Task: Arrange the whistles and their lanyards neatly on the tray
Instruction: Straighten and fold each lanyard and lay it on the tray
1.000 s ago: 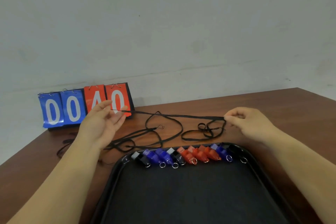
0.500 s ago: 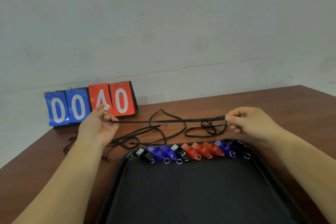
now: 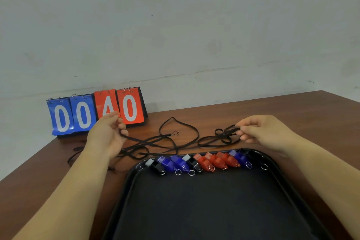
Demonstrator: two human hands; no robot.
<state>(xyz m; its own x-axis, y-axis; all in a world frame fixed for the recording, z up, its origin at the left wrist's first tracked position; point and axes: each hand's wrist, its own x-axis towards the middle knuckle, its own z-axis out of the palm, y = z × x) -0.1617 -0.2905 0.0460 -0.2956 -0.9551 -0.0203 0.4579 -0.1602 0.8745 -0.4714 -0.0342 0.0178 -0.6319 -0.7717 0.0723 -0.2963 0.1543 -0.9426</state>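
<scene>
Left hand [image 3: 106, 136] gripping black cord, fingers curling round it. Right hand [image 3: 261, 129] pinching bunched loops between thumb and fingertips. Lanyards [image 3: 171, 140] lying tangled on bench [image 3: 292, 111] between both hands, one strand sagging from left hand into pile; cannot tell whether both hands are holding same cord. Whistles [image 3: 204, 162], black, blue and red, sitting in row along far edge of tray [image 3: 194, 210], just below hands. Tray lying between forearms. Scoreboard [image 3: 95, 112] standing behind left hand, showing 00 40.

Near end of tray [image 3: 130, 181] past the bottom edge; lanyards [image 3: 153, 141] partly behind left hand [image 3: 106, 136].
</scene>
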